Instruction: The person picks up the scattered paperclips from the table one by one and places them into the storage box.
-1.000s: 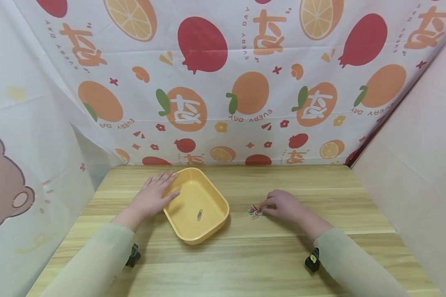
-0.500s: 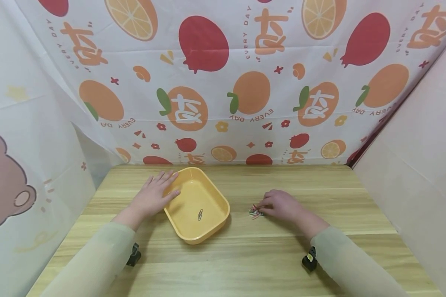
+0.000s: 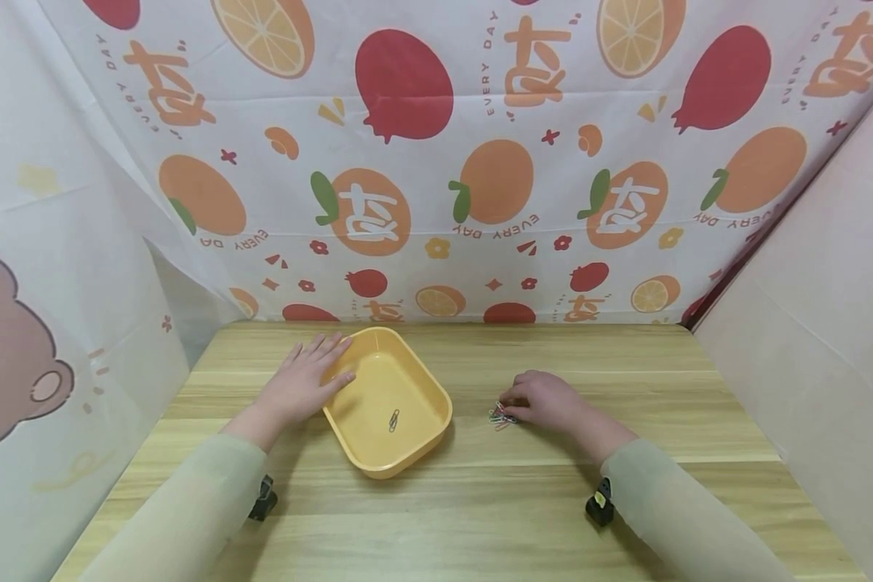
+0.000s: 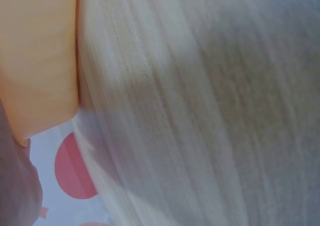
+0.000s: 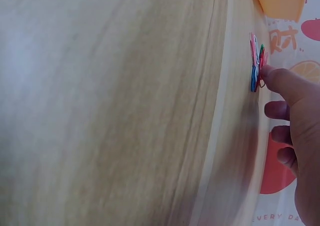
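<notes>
In the head view, a yellow tray (image 3: 422, 376) stands left of the middle of the table, two dark paper clips (image 3: 394, 420) lying together on its floor. My left hand (image 3: 304, 380) rests on the tray's left rim, fingers spread and thumb over the inside. To the right lies a small pile of coloured paper clips (image 3: 499, 415). My right hand (image 3: 549, 400) is at the pile's right side, thumb and index finger pinching at a clip. In the right wrist view, the thumb meets a red paper clip (image 5: 262, 60), and the other fingers are curled.
The wooden table (image 3: 466, 517) runs back to a white cloth (image 3: 436, 162) printed with fruit. Plain pale cloth stands at both sides. Black wrist cameras sit under the left sleeve (image 3: 189, 501) and the right sleeve (image 3: 684, 501).
My right hand and forearm have shifted slightly left, the fingers working in the clip pile. The left hand and the tray hold their place.
</notes>
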`<state>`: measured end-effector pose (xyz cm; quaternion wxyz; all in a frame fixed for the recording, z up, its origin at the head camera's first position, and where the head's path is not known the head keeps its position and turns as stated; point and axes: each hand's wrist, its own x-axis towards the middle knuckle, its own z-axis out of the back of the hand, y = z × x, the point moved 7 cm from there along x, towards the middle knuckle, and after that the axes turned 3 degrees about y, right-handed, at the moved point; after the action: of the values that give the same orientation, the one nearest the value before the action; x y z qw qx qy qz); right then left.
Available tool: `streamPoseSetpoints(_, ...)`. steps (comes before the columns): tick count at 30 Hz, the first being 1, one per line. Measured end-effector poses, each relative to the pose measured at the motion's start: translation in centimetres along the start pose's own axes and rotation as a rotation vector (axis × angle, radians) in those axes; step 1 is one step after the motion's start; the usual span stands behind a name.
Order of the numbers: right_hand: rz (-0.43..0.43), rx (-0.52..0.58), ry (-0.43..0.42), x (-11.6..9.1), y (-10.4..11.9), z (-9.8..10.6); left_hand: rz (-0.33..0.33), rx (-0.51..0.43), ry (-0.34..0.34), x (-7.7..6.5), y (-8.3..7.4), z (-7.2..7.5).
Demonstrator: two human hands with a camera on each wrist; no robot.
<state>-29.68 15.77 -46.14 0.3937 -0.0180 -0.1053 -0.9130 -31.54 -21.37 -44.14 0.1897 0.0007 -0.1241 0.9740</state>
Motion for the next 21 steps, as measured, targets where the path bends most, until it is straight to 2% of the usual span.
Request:
streamPoseSetpoints(5, 0.016, 0.006, -0.003, 0.13, 0.08, -0.07, 0.003, -0.003, 0.001, -0.01, -0.05, 0.05)
streamPoseSetpoints(14, -0.012, 0.014, 0.001, -0.11, -0.25, -0.04, 0.000, -0.003, 0.000, 0.07, -0.03, 0.11)
streamPoseSetpoints(21, 0.004, 0.002, 0.028, -0.07, 0.09, 0.17, 0.000, -0.006, -0.005, 0.03, 0.05, -0.02)
